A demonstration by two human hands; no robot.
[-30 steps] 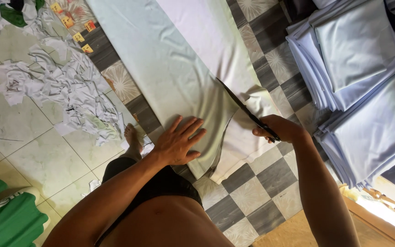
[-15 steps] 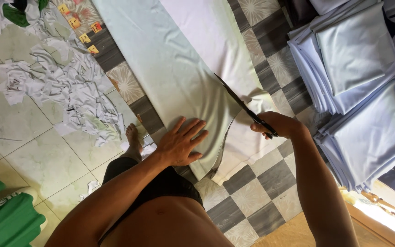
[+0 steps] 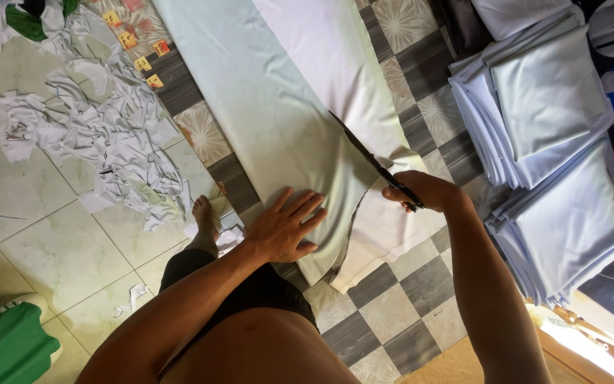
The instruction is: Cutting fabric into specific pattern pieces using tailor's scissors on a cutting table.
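Two bare hands work on a long strip of pale fabric (image 3: 271,114) laid out on the tiled floor (image 3: 30,206). At the near left edge lies a green garment (image 3: 5,341). Beyond it, a heap of white fabric scraps (image 3: 108,142) is spread over the pale tiles, with small yellow and orange tags (image 3: 143,60) at its far side. Right of the scraps, the person's bare foot (image 3: 204,220) stands on the floor just beside the strip's left edge. The left hand (image 3: 286,227) lies open and flat, fingers spread, pressing down the near end of the fabric. The strip runs from there away to the far side, greenish on its left part and whiter on its right. A cut line shows in the cloth between the two hands. The right hand (image 3: 421,192) is closed around the handles of long dark scissors (image 3: 371,160), whose blades point far and left across the fabric. The near end of the cloth rests on grey and white checkered tiles. Far to the right, stacks of folded pale blue cloth (image 3: 548,128) sit well apart from the strip.
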